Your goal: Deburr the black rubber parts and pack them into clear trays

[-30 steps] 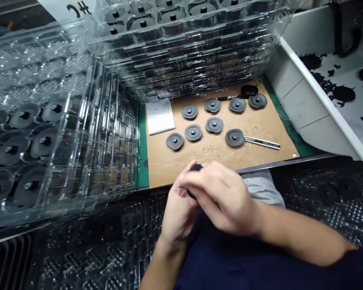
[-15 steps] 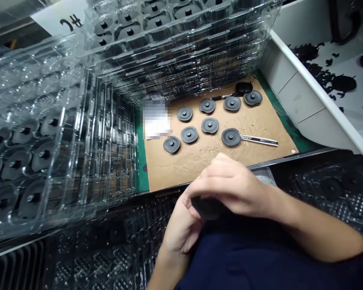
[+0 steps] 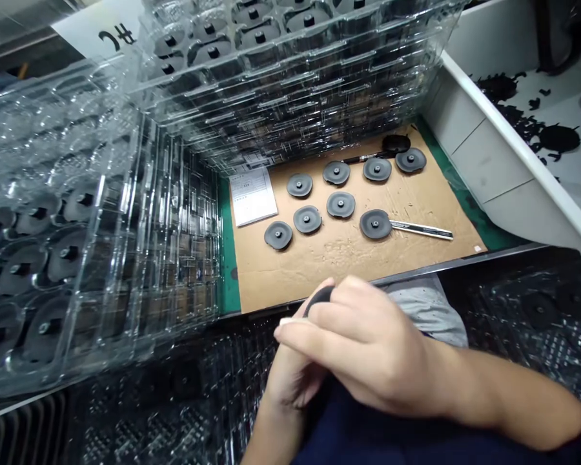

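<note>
Just below the front edge of the cardboard, both my hands are closed around a black disc-shaped part (image 3: 319,299); only a dark curved edge of it shows. My left hand (image 3: 290,374) grips it from beneath and is partly covered. Over the top lies my right hand (image 3: 370,342), its fingers bent and pressed against the part, thumb pointing left. Beyond my hands, several similar dark discs with a small central stud, such as this disc (image 3: 340,204), lie on the cardboard sheet (image 3: 290,271). One disc touches a slim silver utility knife (image 3: 423,230).
Stacked clear plastic trays (image 3: 271,84) holding black discs stand at the back, and more trays (image 3: 101,239) rise at the left. A white bin (image 3: 494,148) with black scraps is at the right. A printed paper (image 3: 254,197) and a pen-like tool (image 3: 363,157) lie on the cardboard.
My right hand has turned and moved down over the disc, covering more of it. The disc has tilted, so only its edge shows. The view has shifted slightly.
</note>
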Motion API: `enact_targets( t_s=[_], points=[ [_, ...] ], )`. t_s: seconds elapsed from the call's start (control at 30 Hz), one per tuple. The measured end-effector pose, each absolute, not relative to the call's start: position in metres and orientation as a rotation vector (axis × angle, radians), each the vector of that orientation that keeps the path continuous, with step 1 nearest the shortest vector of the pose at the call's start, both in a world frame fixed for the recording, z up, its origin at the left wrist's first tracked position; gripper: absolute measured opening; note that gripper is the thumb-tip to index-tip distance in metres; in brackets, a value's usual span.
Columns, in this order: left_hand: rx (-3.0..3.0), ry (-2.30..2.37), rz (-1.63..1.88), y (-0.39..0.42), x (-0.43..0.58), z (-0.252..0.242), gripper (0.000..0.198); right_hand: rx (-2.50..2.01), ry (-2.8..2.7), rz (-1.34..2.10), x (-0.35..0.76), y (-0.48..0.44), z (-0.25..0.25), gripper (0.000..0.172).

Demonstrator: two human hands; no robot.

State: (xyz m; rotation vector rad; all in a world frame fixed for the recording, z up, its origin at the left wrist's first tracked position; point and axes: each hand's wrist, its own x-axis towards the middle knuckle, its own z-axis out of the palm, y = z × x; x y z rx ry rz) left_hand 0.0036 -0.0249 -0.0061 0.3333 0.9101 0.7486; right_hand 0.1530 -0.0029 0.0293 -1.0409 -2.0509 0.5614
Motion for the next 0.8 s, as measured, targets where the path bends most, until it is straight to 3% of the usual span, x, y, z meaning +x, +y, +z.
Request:
enact_targets(
  t_s=[0.23, 0.4, 0.53, 0.67, 0.8],
  points=[
    [0.253, 0.723, 0.845, -0.019, -0.008, -0.016, 0.061, -1.625, -1.59, 0.977, 0.17, 0.015, -0.044, 0.022],
    [0.258, 0.752, 0.907, -0.016, -0.02, -0.023, 0.061, -1.603, -1.671, 1.115, 0.159, -0.013, -0.085, 0.02],
    [0.265, 0.746, 0.923, -0.015, -0.023, -0.026, 0.058, -1.628, -1.555, 0.961, 0.15, -0.005, -0.045, 0.023],
    [0.286, 0.794, 0.94, -0.015, -0.024, -0.028, 0.046, -1.313, -1.712, 0.722, 0.126, 0.002, 0.008, 0.022],
    [0.302, 0.843, 0.947, -0.011, -0.025, -0.028, 0.041, -1.14, -1.935, 0.899, 0.112, 0.0, 0.025, 0.022]
  ],
)
